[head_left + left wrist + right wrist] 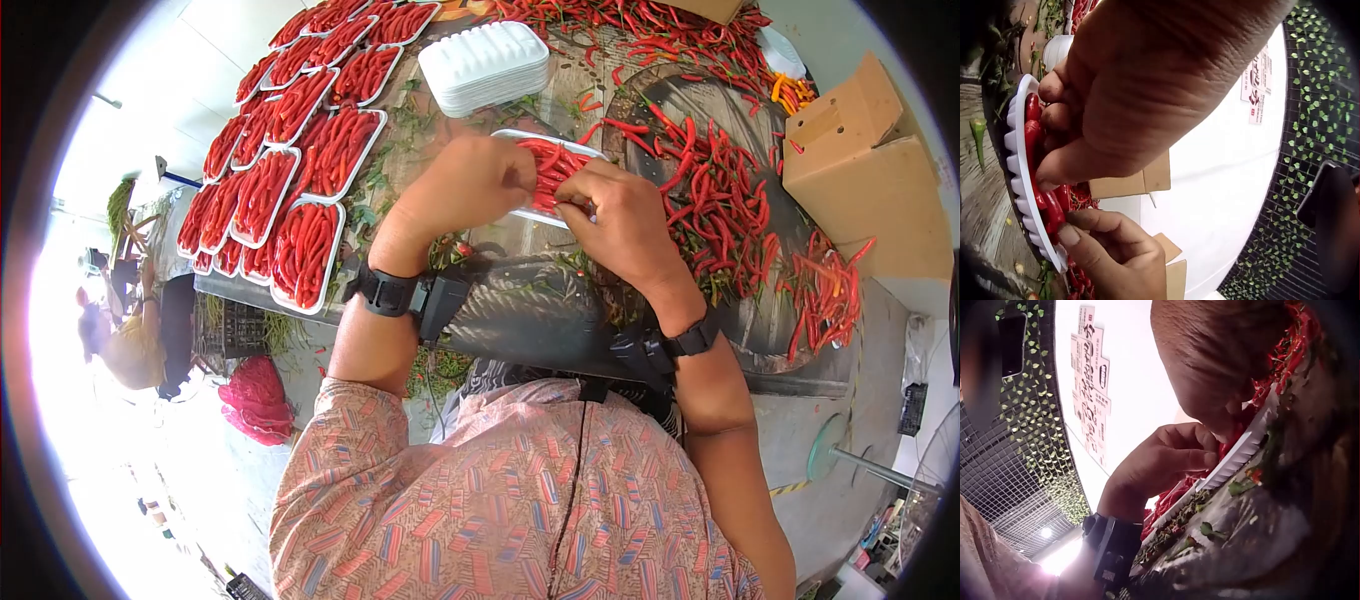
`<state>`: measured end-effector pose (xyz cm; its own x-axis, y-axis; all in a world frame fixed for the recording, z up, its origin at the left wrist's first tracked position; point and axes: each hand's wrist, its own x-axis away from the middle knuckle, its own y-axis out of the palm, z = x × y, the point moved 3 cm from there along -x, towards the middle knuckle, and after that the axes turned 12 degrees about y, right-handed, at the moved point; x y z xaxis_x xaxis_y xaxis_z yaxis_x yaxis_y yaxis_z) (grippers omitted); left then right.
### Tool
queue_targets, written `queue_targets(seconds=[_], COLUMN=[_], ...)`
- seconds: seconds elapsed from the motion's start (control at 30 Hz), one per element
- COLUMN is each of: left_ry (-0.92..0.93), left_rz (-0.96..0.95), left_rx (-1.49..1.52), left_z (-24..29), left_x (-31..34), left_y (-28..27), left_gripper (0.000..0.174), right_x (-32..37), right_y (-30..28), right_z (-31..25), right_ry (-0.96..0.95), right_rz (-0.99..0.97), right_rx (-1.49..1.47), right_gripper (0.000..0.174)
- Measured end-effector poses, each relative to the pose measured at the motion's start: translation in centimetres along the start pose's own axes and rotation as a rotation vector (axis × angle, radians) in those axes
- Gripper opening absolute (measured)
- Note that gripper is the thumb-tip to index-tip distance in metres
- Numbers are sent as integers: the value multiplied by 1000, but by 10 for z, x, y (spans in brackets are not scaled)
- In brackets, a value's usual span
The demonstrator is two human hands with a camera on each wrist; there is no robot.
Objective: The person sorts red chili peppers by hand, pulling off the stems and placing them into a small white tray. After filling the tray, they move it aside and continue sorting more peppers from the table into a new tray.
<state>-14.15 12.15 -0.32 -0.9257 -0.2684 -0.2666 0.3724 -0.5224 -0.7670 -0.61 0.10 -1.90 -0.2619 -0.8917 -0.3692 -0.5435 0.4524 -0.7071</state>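
Observation:
A white foam tray [526, 133] holds red chilies [550, 165] lying lengthwise in front of the person. Over its left part is the left hand [470, 180], fingers loosely bent; in the left wrist view this hand [1129, 94] has its thumb tip against the chilies [1034, 134], apart from the fingertips. At the tray's right end the right hand [625, 225] pinches a chili end between thumb and forefinger, seen low in the left wrist view [1054, 212]. In the right wrist view the right hand [1210, 362] partly hides the tray [1235, 453] and the left fingertips.
Filled trays [265, 195] cover the table's left side. A stack of white trays [485, 70] stands at the back. Loose chilies [710, 190] lie in heaps at the right and back, beside a cardboard box [860, 180]. Green stems litter the wooden tabletop.

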Motion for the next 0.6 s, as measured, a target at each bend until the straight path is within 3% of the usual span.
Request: queue_targets(seconds=[0.13, 0.33, 0.47, 0.6], left_ry=[39, -10, -30, 8], left_rz=[13, 40, 47, 36], left_rx=[-47, 84, 63, 27], left_z=[1, 0, 4, 6], left_x=[-1, 1, 1, 1], left_y=[1, -5, -8, -8], left_gripper=[7, 8, 8, 9], right_x=[1, -2, 14, 43], right_y=[-2, -57, -86, -84], right_z=[4, 21, 29, 29], right_ry=[-4, 185, 288, 403], right_rz=[5, 55, -5, -201], right_rx=[-21, 75, 124, 339], right_gripper=[12, 11, 12, 19])
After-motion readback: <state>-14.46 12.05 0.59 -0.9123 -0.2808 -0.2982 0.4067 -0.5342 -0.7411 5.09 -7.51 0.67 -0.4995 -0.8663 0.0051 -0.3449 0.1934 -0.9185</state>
